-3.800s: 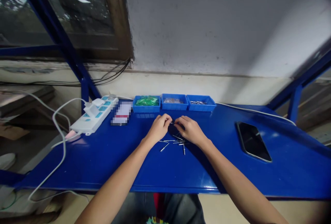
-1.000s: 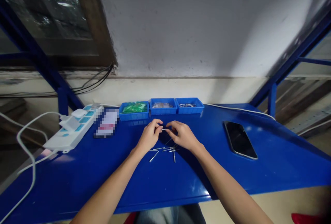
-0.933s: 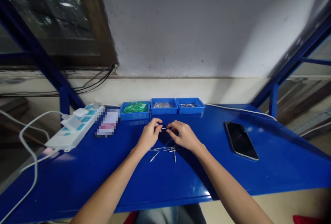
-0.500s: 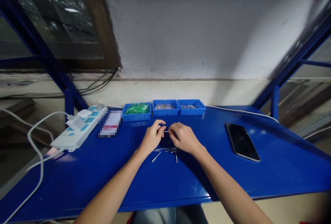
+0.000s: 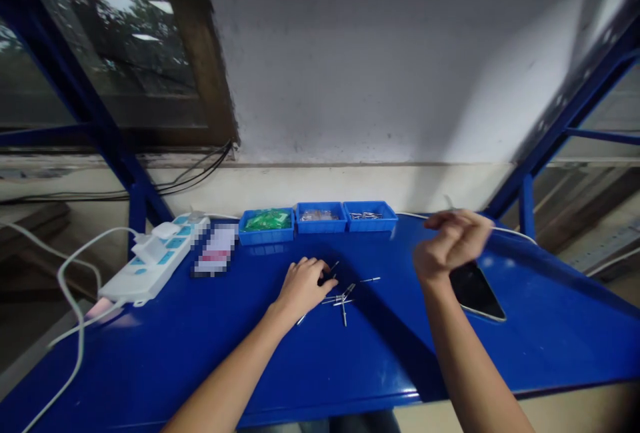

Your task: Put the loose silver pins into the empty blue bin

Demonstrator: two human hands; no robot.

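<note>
On the blue table (image 5: pixel 250 366), several thin silver metal pins that look like blind rivets (image 5: pixel 344 313) lie in a loose, crossed pile. My left hand (image 5: pixel 303 286) rests beside them, fingers bent, with thumb and forefinger apart around a gap. One pin (image 5: pixel 335 264) lies just past its fingertips, and another (image 5: pixel 370 280) is apart to the right. My right hand (image 5: pixel 450 243) is raised over the table on the right, blurred, with curled fingers. A faint thin streak sticks up above it; what it is cannot be made out.
Along the back stand three blue bins: one with green packets (image 5: pixel 267 236), one with clear small pieces (image 5: pixel 320 226), one with metal pins (image 5: pixel 370 225). A white power strip (image 5: pixel 155 260) with cables and a pixelated item (image 5: pixel 216 250) lie left. A phone (image 5: pixel 477 293) lies right.
My hands have parted. The right has swung right and up, partly over the phone; the left has lowered toward the pins. A pin now lies alone to the right of the pile.
</note>
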